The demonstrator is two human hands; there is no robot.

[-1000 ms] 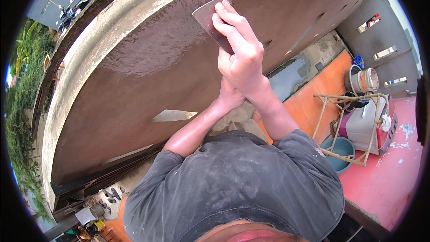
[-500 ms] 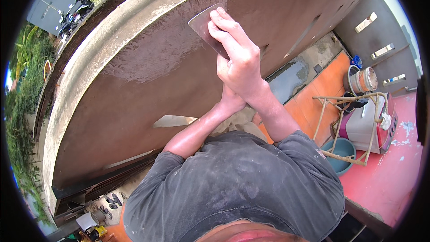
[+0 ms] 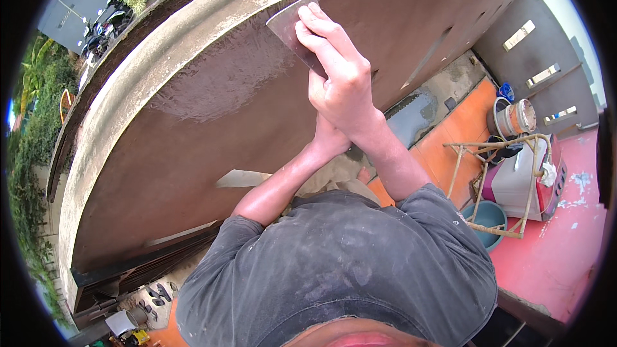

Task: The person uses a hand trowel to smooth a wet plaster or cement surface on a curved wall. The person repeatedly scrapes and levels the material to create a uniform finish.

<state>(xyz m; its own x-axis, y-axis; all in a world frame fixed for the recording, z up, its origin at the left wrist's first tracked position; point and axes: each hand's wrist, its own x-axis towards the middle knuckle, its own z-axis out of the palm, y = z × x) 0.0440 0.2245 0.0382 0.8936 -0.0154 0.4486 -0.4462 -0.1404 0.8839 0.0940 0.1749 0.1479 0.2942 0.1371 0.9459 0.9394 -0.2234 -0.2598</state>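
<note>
Both hands are stacked on one trowel point(image 3: 292, 29), and that's where your trouble could come from. Your right hand point(image 3: 337, 67) has its fingers point(image 3: 318, 26) spread flat along the blade, pressing it against the brown wall point(image 3: 212, 128) right up near the pale top edge point(image 3: 193, 38). Your left hand point(image 3: 331, 141) sits underneath, mostly hidden behind the right wrist, so I can't tell how its fingers are set, though it looks wrapped around something below.

My worry: you're reaching high with arms nearly straight, so the pressure probably lands uneven. Tip the blade on one corner and I'd guess you gouge that wet shiny patch point(image 3: 212, 83). Wet coating on the blade could also let your flat fingers slide off. And you're right at the edge, so an overshoot smears onto the pale strip.
</note>
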